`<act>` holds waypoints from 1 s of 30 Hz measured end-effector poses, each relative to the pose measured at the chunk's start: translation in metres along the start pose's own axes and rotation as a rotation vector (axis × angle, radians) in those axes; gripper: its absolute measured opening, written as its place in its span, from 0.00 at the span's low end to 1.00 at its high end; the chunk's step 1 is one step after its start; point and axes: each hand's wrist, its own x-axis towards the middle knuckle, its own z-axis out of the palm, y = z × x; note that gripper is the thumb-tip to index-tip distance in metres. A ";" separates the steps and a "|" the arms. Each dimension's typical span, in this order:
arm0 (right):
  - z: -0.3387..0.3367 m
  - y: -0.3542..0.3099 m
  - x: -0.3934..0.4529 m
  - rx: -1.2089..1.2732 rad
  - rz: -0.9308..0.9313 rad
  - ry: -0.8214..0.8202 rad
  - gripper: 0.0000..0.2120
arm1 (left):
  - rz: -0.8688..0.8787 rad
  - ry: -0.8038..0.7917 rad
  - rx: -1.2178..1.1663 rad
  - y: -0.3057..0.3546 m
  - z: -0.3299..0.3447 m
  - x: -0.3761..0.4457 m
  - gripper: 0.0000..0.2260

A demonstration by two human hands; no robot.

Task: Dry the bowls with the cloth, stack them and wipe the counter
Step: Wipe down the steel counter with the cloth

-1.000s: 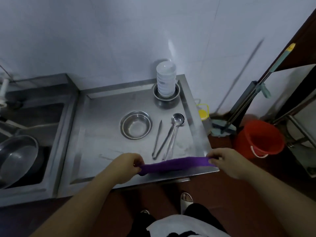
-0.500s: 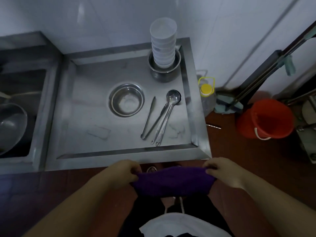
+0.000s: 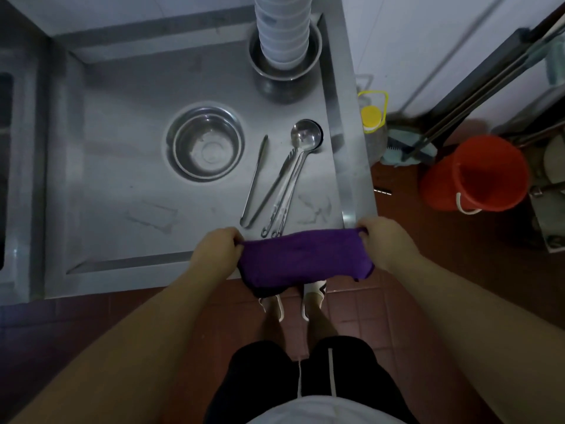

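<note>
A purple cloth [image 3: 302, 258] hangs stretched between my hands over the front edge of the steel counter [image 3: 122, 179]. My left hand [image 3: 218, 252] grips its left end and my right hand [image 3: 383, 240] grips its right end. A steel bowl [image 3: 206, 143] stands upright on the middle of the counter. At the back right corner a stack of white bowls [image 3: 282, 29] sits inside another steel bowl [image 3: 286, 64]; the stack's top is cut off by the frame.
Tongs [image 3: 255, 179], a ladle [image 3: 301, 151] and another long utensil lie right of the steel bowl. On the floor to the right are a yellow-capped bottle [image 3: 371, 117], a red bucket [image 3: 477, 172] and mop handles [image 3: 489, 78]. My feet [image 3: 290, 301] stand under the cloth.
The cloth, first stretched into a thin roll over the counter edge, dropped below it and opened wider, and is now raised back over the edge. The view tilted further down.
</note>
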 end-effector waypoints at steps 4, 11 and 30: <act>0.009 -0.004 0.002 -0.150 -0.001 0.048 0.10 | -0.079 0.034 -0.018 0.001 0.015 0.002 0.08; 0.012 -0.010 -0.007 -0.248 0.004 0.110 0.11 | -0.214 0.035 -0.055 0.005 0.028 -0.011 0.18; -0.022 -0.114 0.035 0.335 0.131 -0.060 0.17 | -0.071 0.093 0.080 0.031 -0.041 -0.011 0.20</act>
